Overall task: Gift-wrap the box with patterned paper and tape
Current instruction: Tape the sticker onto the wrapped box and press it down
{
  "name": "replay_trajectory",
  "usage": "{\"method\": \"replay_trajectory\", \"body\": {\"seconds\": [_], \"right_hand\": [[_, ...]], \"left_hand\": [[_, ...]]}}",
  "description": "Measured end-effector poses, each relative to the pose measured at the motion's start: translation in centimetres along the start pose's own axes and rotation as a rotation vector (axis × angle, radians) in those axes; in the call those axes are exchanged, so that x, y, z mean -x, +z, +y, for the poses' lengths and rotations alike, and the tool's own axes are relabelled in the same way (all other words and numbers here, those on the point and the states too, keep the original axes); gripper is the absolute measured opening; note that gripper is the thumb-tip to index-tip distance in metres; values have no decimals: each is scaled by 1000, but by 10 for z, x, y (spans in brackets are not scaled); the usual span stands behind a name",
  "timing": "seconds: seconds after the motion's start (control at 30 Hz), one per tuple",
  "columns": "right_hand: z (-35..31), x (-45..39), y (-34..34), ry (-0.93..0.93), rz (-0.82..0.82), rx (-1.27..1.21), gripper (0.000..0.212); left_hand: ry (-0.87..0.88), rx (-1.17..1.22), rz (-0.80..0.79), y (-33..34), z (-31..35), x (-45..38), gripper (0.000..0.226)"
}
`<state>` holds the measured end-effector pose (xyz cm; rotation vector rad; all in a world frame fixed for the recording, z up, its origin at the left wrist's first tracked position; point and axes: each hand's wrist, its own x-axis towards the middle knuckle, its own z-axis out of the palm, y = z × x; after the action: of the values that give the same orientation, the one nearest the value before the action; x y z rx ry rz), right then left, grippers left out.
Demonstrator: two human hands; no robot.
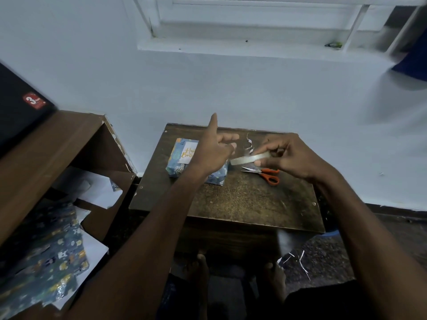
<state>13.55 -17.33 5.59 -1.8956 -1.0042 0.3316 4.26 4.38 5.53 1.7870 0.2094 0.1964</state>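
Observation:
A box wrapped in blue patterned paper (pixel 182 161) with a white "Happy Birthday" card on top lies at the back left of the small dark wooden table (pixel 231 204). My left hand (pixel 213 151) hovers over the box's right part, forefinger raised, its other fingers at the near end of a clear tape strip; I cannot tell whether they pinch it. My right hand (pixel 286 155) holds a clear tape roll (pixel 250 159) above the table. Orange-handled scissors (pixel 265 174) lie just below that hand.
Curled paper scraps (pixel 249 144) sit behind the hands. A brown shelf unit (pixel 69 144) stands at the left, with leftover blue patterned paper (pixel 44 255) and white sheets on it. A dark box (pixel 20 105) sits on its top. My bare feet show under the table.

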Motion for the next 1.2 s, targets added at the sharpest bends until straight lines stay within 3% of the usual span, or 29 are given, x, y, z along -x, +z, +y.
{"method": "replay_trajectory", "body": {"seconds": [0.1, 0.23, 0.37, 0.5, 0.6, 0.67, 0.87, 1.2], "right_hand": [[4, -1, 9, 104, -60, 221, 22], [13, -6, 27, 213, -208, 438, 21], [8, -10, 28, 265, -265, 399, 23], [-4, -19, 32, 215, -69, 248, 26], [-7, -34, 44, 119, 146, 283, 11], [-6, -43, 57, 98, 211, 268, 19], [-5, -59, 83, 79, 144, 301, 63], [-2, -62, 90, 91, 170, 252, 66]], "left_hand": [[29, -93, -9, -7, 1, 0, 93], [15, -257, -25, -22, -9, -5, 102], [-27, -292, 2, -37, -11, -4, 87], [-64, -259, 58, -49, -18, -6, 77], [-94, -287, 32, -51, -22, -6, 83], [-112, -313, 1, -51, -24, -6, 88], [-108, -298, -57, -57, -27, -7, 101], [-100, -295, -117, -64, -31, -10, 108]]}}
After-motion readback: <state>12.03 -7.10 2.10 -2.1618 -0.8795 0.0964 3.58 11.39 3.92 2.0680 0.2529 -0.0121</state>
